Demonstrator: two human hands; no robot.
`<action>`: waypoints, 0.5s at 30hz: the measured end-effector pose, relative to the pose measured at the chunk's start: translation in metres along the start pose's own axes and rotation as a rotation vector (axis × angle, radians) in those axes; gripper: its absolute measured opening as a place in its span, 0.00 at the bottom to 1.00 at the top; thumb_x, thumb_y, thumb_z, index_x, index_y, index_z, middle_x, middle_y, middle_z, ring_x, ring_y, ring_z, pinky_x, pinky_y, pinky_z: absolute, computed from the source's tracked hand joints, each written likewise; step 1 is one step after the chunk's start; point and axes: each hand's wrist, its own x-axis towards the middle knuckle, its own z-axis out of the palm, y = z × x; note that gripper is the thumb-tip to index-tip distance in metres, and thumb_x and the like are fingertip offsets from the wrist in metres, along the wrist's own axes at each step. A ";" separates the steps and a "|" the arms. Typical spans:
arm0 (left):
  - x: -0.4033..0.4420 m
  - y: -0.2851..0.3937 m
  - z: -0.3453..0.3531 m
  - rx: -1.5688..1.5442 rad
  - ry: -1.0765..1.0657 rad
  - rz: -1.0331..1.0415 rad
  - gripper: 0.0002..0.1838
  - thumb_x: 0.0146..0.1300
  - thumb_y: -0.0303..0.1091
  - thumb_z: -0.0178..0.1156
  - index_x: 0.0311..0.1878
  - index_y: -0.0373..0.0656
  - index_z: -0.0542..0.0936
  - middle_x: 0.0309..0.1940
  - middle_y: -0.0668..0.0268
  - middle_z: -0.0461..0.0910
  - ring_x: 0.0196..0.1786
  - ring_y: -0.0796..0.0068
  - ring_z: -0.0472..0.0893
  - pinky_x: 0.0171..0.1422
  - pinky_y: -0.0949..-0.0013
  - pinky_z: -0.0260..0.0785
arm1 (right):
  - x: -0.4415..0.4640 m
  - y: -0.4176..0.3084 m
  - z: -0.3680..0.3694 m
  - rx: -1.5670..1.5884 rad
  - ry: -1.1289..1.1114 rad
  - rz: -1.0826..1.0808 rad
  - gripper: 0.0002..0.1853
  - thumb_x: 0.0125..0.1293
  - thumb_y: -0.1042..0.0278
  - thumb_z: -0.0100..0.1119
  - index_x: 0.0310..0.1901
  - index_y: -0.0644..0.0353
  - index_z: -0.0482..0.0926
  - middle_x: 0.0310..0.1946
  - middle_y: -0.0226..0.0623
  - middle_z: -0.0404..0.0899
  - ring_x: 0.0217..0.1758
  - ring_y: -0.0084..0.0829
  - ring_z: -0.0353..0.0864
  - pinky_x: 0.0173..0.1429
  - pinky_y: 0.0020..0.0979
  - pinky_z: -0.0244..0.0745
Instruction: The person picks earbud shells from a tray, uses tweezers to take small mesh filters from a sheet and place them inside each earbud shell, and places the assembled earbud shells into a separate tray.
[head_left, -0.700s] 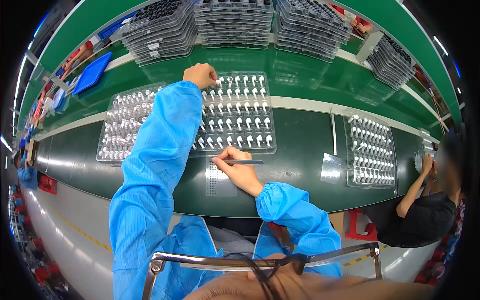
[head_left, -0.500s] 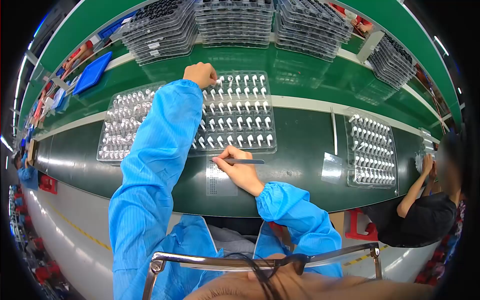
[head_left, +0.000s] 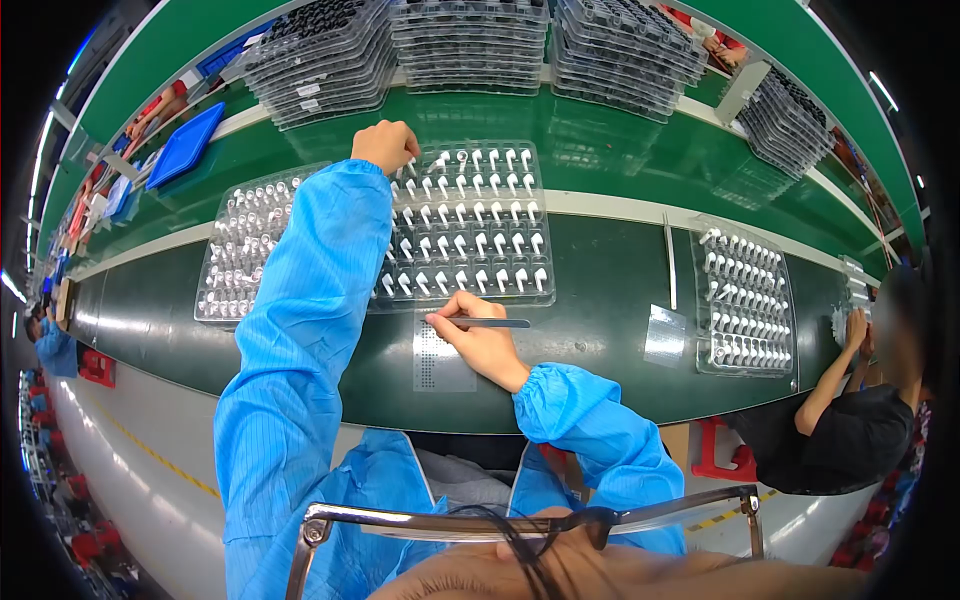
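Observation:
My left hand (head_left: 386,147) is over the back left part of a clear tray (head_left: 546,290) of white earbud-like pieces, its fingertips pinched at one white piece (head_left: 411,162). My right hand (head_left: 482,345) lies in front of the tray, thumb and fingers closed round grey tweezers (head_left: 495,323) that point left. Under the tweezer tip is a clear sheet with rows of small dark dots (head_left: 428,362). To the left, partly behind my sleeve, another clear tray (head_left: 209,270) holds several white pieces.
Stacks of clear trays (head_left: 468,48) stand along the back shelf. A third tray of white pieces (head_left: 742,300), a clear sheet (head_left: 665,335) and a thin strip (head_left: 669,262) lie to the right. A co-worker (head_left: 850,430) sits at far right. A blue tray (head_left: 187,146) is at back left.
My left hand has moved slightly left along the tray's back row, uncovering white pieces there. My right hand stays in place with the tweezers.

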 end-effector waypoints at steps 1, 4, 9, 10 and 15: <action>-0.001 0.000 0.002 -0.018 0.041 0.016 0.07 0.47 0.36 0.65 0.32 0.58 0.86 0.30 0.68 0.84 0.37 0.64 0.82 0.40 0.63 0.74 | 0.000 -0.001 0.000 -0.002 0.000 0.000 0.08 0.58 0.70 0.65 0.29 0.66 0.77 0.20 0.35 0.79 0.23 0.18 0.76 0.26 0.22 0.68; -0.002 0.005 0.000 -0.070 0.066 0.051 0.06 0.47 0.37 0.66 0.32 0.57 0.85 0.30 0.68 0.84 0.36 0.64 0.82 0.40 0.63 0.74 | 0.000 -0.001 0.000 -0.007 -0.001 -0.002 0.08 0.58 0.71 0.65 0.29 0.66 0.77 0.20 0.34 0.79 0.23 0.18 0.76 0.26 0.22 0.68; -0.001 0.027 0.003 -0.076 0.027 0.027 0.08 0.47 0.42 0.67 0.30 0.54 0.84 0.28 0.68 0.84 0.34 0.66 0.82 0.38 0.64 0.73 | 0.000 0.000 0.001 -0.012 0.000 -0.008 0.08 0.58 0.71 0.65 0.28 0.66 0.77 0.20 0.34 0.79 0.23 0.18 0.75 0.26 0.22 0.67; 0.000 0.029 0.004 -0.044 0.024 -0.001 0.09 0.47 0.44 0.68 0.30 0.53 0.84 0.28 0.69 0.84 0.33 0.67 0.82 0.37 0.65 0.73 | 0.001 -0.001 0.001 -0.011 0.002 -0.010 0.09 0.58 0.71 0.65 0.28 0.66 0.77 0.20 0.34 0.79 0.23 0.18 0.75 0.26 0.22 0.67; 0.001 0.035 0.010 -0.093 0.002 -0.099 0.11 0.47 0.46 0.68 0.28 0.51 0.83 0.27 0.69 0.84 0.32 0.68 0.82 0.36 0.65 0.73 | 0.001 -0.001 0.001 -0.007 0.006 -0.019 0.09 0.58 0.70 0.65 0.28 0.66 0.77 0.20 0.34 0.79 0.23 0.18 0.75 0.25 0.22 0.67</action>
